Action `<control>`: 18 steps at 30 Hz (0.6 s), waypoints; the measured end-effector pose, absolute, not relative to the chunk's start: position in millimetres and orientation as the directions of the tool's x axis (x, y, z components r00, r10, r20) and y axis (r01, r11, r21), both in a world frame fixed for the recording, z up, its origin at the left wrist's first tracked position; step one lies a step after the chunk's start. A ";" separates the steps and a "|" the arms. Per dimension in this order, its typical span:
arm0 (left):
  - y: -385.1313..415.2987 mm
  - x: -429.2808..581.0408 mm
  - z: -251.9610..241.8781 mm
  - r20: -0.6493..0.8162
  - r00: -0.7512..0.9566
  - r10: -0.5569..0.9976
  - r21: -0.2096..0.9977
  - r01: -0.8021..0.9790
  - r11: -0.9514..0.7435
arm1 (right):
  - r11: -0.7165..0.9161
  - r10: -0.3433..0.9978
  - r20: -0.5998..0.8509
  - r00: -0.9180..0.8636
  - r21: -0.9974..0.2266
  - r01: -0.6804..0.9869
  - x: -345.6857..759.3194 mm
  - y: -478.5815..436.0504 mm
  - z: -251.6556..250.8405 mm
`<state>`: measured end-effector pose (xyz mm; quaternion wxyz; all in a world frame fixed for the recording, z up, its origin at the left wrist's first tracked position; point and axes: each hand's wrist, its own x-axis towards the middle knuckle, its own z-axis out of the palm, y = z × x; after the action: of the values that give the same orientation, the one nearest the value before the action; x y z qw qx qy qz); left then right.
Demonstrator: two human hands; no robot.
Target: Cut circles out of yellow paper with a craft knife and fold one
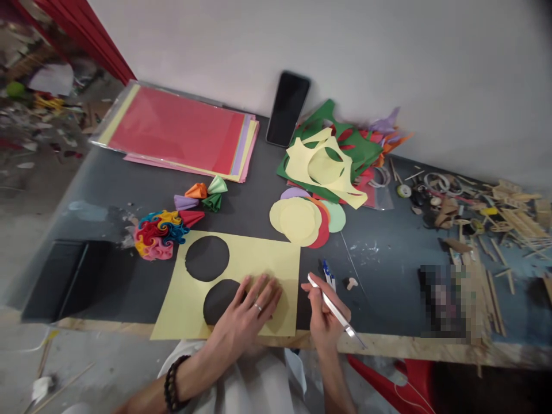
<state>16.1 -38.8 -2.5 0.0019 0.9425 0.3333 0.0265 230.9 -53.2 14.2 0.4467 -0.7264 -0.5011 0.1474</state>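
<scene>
Pressing flat on the yellow paper sheet (241, 261) at the desk's (129, 190) near edge, the left hand (252, 307) has its fingers spread and laid down beside the lower of two round cut-outs; a ring sits on one finger and a dark bead bracelet (175, 382) on the wrist. Right hand (324, 313) hovers just off the sheet's right edge, fingers pinched round a slim metal-looking tool (334, 307), pen-like; whether blade or stylus I cannot tell. Judgement: marking or cutting a third circle is the step in hand, and the next move calls for bringing the tool tip onto the sheet while the left hand keeps it from sliding. Materials: the sheet is thin, matte, limp card paper, with the dark desk showing through the holes. Beyond it lies a stack of paper discs (306, 221), yellow on top, red and pale green under. A folded multicolour paper flower (157, 233) sits by the sheet's far left corner, with small folded cones (202, 195) behind. Coloured paper offcuts (336, 155) are heaped near the wall, a phone (287, 108) leans there, and the coloured paper pack (181, 131) occupies the far left corner.
</scene>
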 end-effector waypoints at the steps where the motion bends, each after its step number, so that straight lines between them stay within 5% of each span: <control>1: -38.0 15.8 -1.4 0.043 0.775 0.630 0.022 0.630 -0.776 | -0.109 0.879 0.183 0.441 -0.822 0.559 232.0 -54.9 11.9; 7: -43.4 20.4 2.4 0.046 0.710 0.703 0.036 0.702 -0.711 | -0.238 0.916 -0.059 0.396 -0.876 0.420 235.8 -59.5 4.8; 12: -41.7 26.2 1.4 0.098 0.744 0.661 0.079 0.656 -0.750 | -0.188 0.946 -0.003 0.325 -0.819 0.542 231.7 -54.0 9.5; 18: -34.9 21.0 0.4 0.106 0.731 0.674 0.151 0.658 -0.738 | -0.204 0.944 -0.072 0.322 -0.893 0.400 225.2 -49.3 15.4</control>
<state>21.0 -34.9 0.4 0.0514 0.9289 0.3586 0.0771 225.2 -49.3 15.4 0.4104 -0.7016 -0.4790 0.3313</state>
